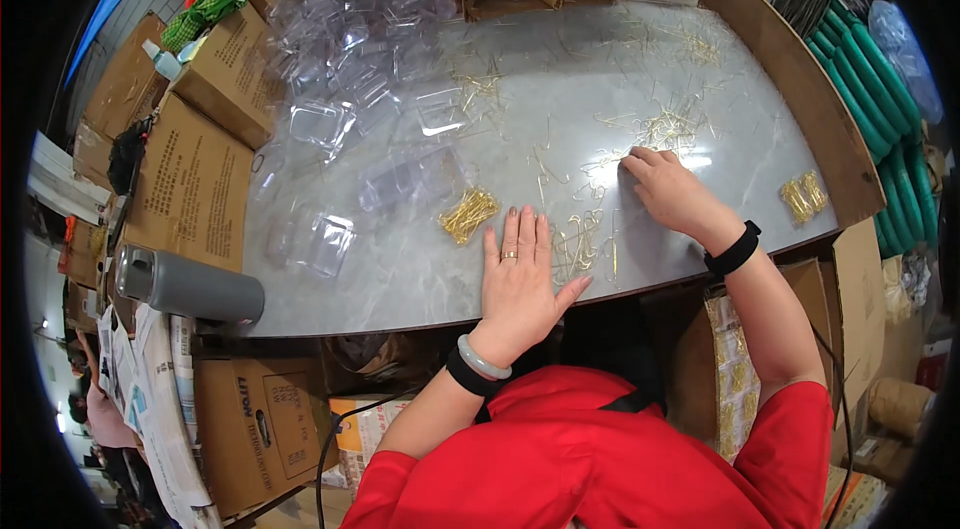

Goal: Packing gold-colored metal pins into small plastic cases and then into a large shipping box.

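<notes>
Gold wire hooks (578,244), loose, on counter (400,304), between two bare hands
Left hand (519,279) laid flat, fingers spread and released, just beside a gold heap (468,215) of hooks; right hand (675,194) placed at the near side of a scattered pile (672,127), fingers bent, whether a hook is gripped cannot be told; tangling might be caused by crossed hooks being drawn up together, and the heap might be spilled if nudged by the left fingertips
</notes>
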`<action>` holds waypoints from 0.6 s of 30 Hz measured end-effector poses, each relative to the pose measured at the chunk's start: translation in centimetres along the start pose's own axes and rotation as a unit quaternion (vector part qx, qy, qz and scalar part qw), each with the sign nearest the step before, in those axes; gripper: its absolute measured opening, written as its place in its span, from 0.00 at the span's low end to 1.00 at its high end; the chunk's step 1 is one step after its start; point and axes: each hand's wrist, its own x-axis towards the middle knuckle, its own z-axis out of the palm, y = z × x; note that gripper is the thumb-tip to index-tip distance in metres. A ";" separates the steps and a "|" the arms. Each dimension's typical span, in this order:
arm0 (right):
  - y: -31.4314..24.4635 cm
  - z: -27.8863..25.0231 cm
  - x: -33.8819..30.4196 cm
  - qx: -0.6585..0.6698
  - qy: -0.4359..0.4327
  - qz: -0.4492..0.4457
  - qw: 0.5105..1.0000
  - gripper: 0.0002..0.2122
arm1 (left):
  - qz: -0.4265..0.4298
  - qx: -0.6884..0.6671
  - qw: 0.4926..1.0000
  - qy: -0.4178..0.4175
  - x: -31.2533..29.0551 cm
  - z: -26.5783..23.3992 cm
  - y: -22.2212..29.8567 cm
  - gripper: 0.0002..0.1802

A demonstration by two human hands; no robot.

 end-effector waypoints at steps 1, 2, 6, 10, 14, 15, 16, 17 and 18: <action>0.1 0.5 0.2 -0.009 0.016 0.008 1.000 0.20 | -0.001 -0.001 1.000 0.001 0.2 -0.2 0.0 0.51; -0.2 0.5 0.3 -0.017 0.031 0.017 0.999 0.20 | -0.001 -0.002 1.000 0.000 0.3 -0.3 0.0 0.50; -2.4 0.7 -1.1 -0.016 0.025 -0.064 0.998 0.22 | 0.001 -0.006 1.000 0.001 -0.2 -0.4 0.1 0.49; 0.7 0.6 0.8 0.034 -0.016 -0.051 0.998 0.23 | 0.007 0.004 1.000 0.017 0.1 -0.3 -0.1 0.49; 1.7 0.5 1.6 -0.037 -0.001 0.018 0.999 0.23 | 0.002 0.005 1.000 0.017 -0.1 -0.4 0.0 0.49; 1.2 -0.3 1.4 0.001 -0.033 -0.020 0.999 0.24 | 0.003 0.002 1.000 0.020 0.0 -0.3 0.0 0.49; 1.1 -0.1 1.4 -0.056 0.033 -0.017 0.998 0.23 | 0.004 -0.001 1.000 0.023 0.1 -0.1 -0.1 0.49; 0.8 0.3 1.3 -0.109 0.098 -0.013 0.989 0.22 | 0.007 -0.002 1.000 0.022 0.1 0.0 -0.1 0.49; 0.5 0.5 1.0 -0.161 0.162 -0.007 0.973 0.21 | 0.002 -0.010 0.999 0.034 0.0 -0.1 0.0 0.48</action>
